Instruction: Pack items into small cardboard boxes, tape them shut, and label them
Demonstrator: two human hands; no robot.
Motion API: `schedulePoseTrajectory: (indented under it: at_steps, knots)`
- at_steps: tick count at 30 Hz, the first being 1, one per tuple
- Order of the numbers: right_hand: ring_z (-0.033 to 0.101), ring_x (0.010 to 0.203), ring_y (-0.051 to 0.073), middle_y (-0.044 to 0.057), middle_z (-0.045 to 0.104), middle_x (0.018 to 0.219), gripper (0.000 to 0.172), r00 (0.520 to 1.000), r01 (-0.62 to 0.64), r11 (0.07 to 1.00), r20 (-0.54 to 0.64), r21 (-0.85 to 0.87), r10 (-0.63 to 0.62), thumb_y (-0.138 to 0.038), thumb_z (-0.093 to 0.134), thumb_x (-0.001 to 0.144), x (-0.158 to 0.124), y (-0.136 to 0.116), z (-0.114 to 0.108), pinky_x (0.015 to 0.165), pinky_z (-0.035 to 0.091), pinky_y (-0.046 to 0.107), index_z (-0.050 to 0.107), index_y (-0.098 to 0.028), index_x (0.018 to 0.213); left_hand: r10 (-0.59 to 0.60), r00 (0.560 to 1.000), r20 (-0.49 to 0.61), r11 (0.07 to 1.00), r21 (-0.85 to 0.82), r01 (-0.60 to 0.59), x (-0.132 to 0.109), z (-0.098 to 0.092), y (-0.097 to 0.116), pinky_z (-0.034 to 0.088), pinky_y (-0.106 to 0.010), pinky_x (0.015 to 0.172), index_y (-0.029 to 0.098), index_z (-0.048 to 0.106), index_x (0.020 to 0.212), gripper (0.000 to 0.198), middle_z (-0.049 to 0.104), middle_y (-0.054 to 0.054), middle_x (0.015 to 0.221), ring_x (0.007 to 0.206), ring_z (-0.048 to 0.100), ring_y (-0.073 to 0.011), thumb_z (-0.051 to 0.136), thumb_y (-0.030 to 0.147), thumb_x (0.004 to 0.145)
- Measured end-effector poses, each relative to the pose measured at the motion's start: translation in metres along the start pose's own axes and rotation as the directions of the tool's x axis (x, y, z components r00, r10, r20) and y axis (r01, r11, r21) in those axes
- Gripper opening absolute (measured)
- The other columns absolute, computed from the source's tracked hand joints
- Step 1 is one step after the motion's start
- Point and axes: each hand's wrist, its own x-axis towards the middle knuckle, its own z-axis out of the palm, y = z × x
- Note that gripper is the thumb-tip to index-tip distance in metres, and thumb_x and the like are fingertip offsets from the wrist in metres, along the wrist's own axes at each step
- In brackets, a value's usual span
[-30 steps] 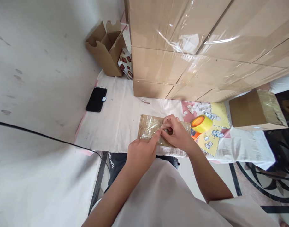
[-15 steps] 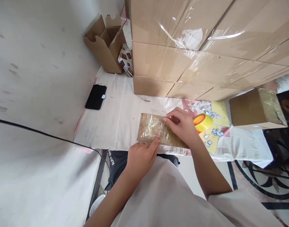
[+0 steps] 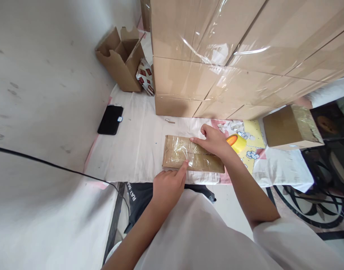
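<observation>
A flat brown cardboard piece (image 3: pixel 174 148), covered with shiny clear tape, lies on the cloth in front of me. A seam runs along its length. My left hand (image 3: pixel 169 183) presses a stretched index finger on its near half, the other fingers curled and nothing held. On the far edge rests the thumb of my right hand (image 3: pixel 213 140); its index finger is bent and apart from the thumb, and its other fingers are partly hidden. Just right of that hand is a yellow tape roll (image 3: pixel 239 143) with an orange core, partly covered by my wrist.
Taped cartons (image 3: pixel 183 78) form a wall at the back. An open cardboard box (image 3: pixel 127 71) and a patterned packet (image 3: pixel 145 77) stand at back left, near a black phone (image 3: pixel 110 120). Another box (image 3: pixel 281 129) sits at right, with paper scraps (image 3: pixel 234 125) nearby. A cable (image 3: pixel 48 163) crosses the left wall.
My right hand has spread its pinched thumb and index finger apart and shifted slightly up. The left index finger stays on the cardboard. The whole view has shifted slightly.
</observation>
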Motion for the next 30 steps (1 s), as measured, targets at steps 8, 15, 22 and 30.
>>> schedulePoseTrajectory:
  at_steps: [8,15,22,30]
  knots:
    - [0.056,0.101,0.033,0.012,0.066,0.101,0.006,0.907,-0.075,0.973,-0.420,-0.216,-0.023,-0.027,0.061,0.090,-0.065,0.004,-0.012,0.090,0.034,0.046,0.061,-0.021,0.091,0.216,0.971,-0.106,0.975,-0.023,-0.219,-0.012,0.019,-0.023,0.040,-0.028,0.063,0.024,0.068,0.130,0.036,0.061,0.006,0.055,0.055,0.060,-0.0109,0.057,0.016,0.096]
    - [0.058,0.111,0.028,0.009,0.069,0.119,0.019,0.888,0.080,0.991,-0.443,-0.110,-0.121,-0.024,0.054,0.100,-0.141,0.020,0.006,0.096,0.040,0.048,0.072,-0.026,0.106,0.412,0.902,-0.130,0.911,0.028,-0.412,-0.008,0.011,-0.038,0.043,-0.029,0.063,0.017,0.059,0.135,0.044,0.068,0.004,0.061,0.051,0.059,-0.0134,0.066,0.015,0.092]
    - [0.063,0.121,0.028,0.013,0.058,0.141,0.039,0.874,0.134,0.955,-0.486,0.264,0.011,-0.022,0.056,0.098,-0.194,0.063,0.051,0.098,0.055,0.049,0.060,-0.031,0.136,0.486,0.847,-0.216,0.867,-0.004,-0.498,0.045,-0.021,-0.048,0.043,-0.036,0.071,0.026,0.062,0.131,0.046,0.077,-0.005,0.085,0.072,0.066,-0.0222,0.072,0.020,0.087]
    - [0.067,0.091,0.024,0.014,0.068,0.111,0.027,0.721,-0.310,0.890,-0.528,0.334,0.449,-0.029,0.053,0.094,-0.192,0.196,0.033,0.081,0.058,0.042,0.072,-0.018,0.109,0.516,0.768,0.379,0.847,-0.089,-0.525,0.116,-0.004,-0.048,0.043,-0.046,0.106,0.023,0.030,0.159,0.086,0.048,-0.013,0.158,0.140,0.051,-0.0337,0.051,0.070,0.090]
